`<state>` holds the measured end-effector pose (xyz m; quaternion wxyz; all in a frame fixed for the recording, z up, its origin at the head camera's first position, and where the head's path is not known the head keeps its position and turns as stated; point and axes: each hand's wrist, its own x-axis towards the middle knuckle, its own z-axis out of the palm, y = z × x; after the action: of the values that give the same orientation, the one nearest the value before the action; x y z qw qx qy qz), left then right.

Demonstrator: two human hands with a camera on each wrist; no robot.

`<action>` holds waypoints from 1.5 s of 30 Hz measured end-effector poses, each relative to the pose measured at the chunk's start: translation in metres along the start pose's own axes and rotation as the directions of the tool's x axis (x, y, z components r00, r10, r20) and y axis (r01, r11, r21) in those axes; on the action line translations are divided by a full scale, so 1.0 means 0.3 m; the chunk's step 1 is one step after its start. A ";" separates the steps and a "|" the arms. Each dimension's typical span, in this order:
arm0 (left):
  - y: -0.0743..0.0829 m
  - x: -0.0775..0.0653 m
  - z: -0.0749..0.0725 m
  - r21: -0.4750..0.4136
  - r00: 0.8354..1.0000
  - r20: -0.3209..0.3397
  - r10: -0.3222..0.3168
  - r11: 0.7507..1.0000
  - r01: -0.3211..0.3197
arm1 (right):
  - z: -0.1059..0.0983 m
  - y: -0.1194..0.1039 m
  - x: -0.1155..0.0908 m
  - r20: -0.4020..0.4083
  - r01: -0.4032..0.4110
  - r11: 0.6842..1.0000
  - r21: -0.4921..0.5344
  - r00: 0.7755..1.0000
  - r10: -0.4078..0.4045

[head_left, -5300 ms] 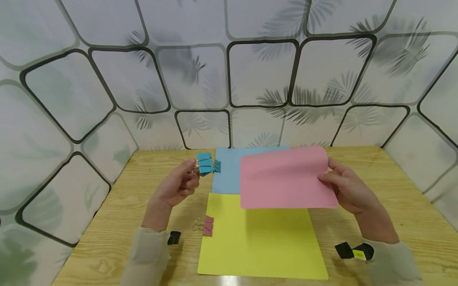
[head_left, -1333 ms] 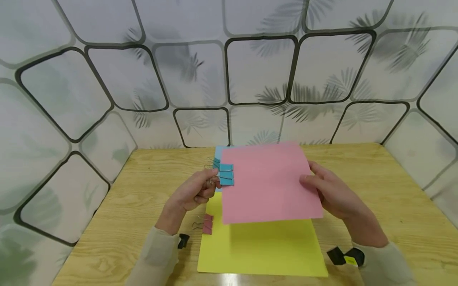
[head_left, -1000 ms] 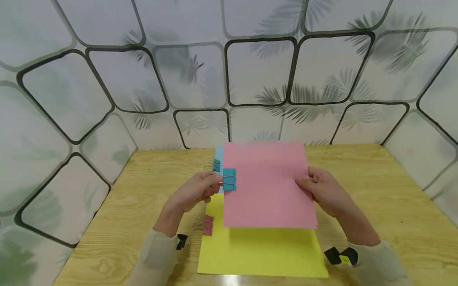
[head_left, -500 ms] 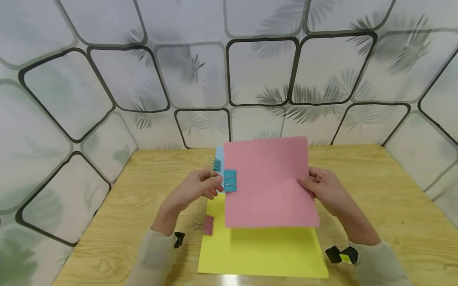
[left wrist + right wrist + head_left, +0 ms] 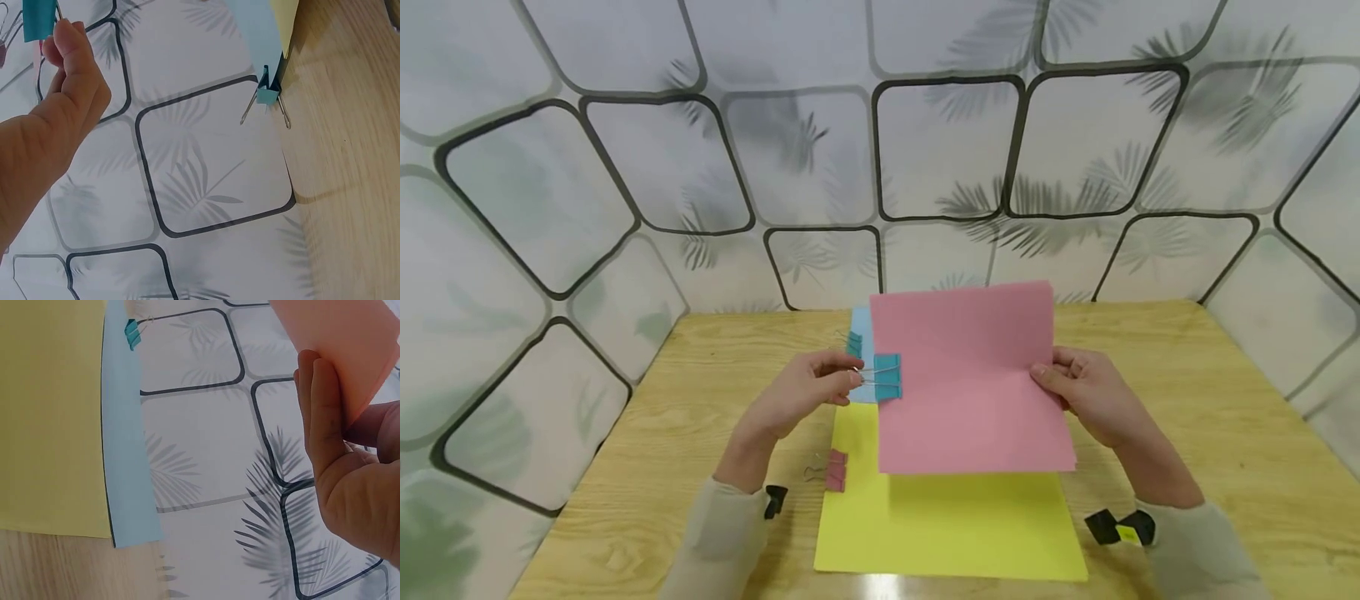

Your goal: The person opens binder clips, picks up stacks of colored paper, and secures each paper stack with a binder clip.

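A small stack of pink paper is held above the yellow paper, its top edge bent upward. On its left edge sits a blue binder clip, whose wire handles point left. My left hand has thumb and forefinger at those handle ends; the left wrist view shows the fingertips right beside the clip. My right hand pinches the stack's right edge, thumb in front and fingers behind, as the right wrist view also shows of the pink paper.
Blue paper lies behind, mostly covered, with another blue binder clip on its left edge. A pink binder clip grips the yellow paper's left edge. All lie on a wooden table before a patterned wall.
The blue clip, once in my left hand away from the pink paper, now sits on its left edge. The pink stack came left toward it, then shifted slightly right. My left fingers loosened on the handles.
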<state>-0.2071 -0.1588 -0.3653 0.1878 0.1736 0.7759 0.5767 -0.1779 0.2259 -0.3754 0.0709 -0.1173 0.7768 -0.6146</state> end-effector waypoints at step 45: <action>0.005 0.017 0.038 0.007 0.998 -0.061 0.036 0.999 -0.036 | -0.031 0.004 0.006 0.000 -0.001 0.998 -0.061 1.000 0.001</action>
<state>-0.2059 -0.1464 -0.3675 0.1531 0.1706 0.7798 0.5825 -0.1822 0.2342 -0.3744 0.0675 -0.1188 0.7953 -0.5906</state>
